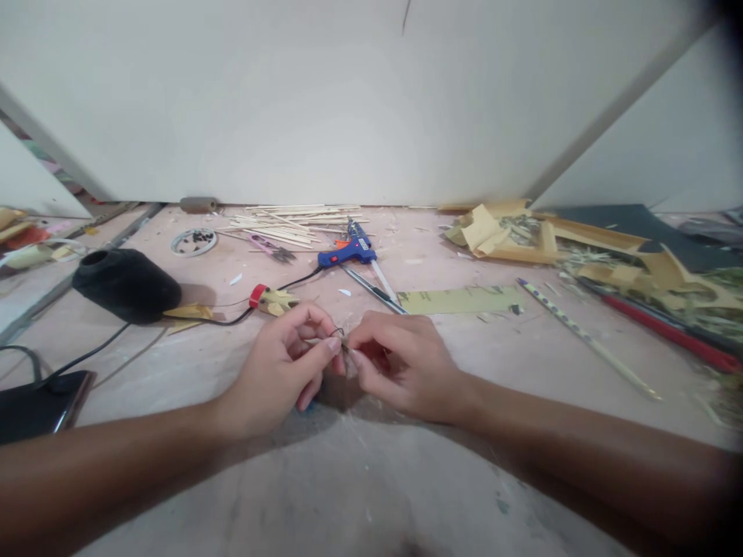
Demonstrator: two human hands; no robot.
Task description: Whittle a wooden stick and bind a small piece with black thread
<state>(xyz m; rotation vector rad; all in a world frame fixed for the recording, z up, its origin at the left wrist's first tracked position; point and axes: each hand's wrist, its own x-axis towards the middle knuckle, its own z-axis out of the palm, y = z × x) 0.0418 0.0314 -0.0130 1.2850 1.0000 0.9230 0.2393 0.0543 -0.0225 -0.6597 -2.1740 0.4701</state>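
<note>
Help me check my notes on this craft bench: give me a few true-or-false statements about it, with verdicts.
1. Both hands pinch a small dark wire piece between them. True.
2. The glue gun is red. False: it is blue.
3. A pile of sticks lies by the wall. True.
4. The left hand holds the glue gun. False: the gun lies on the table, beyond the hands.
5. The black spool lies beside the right hand. False: it lies left of the left hand.
</note>
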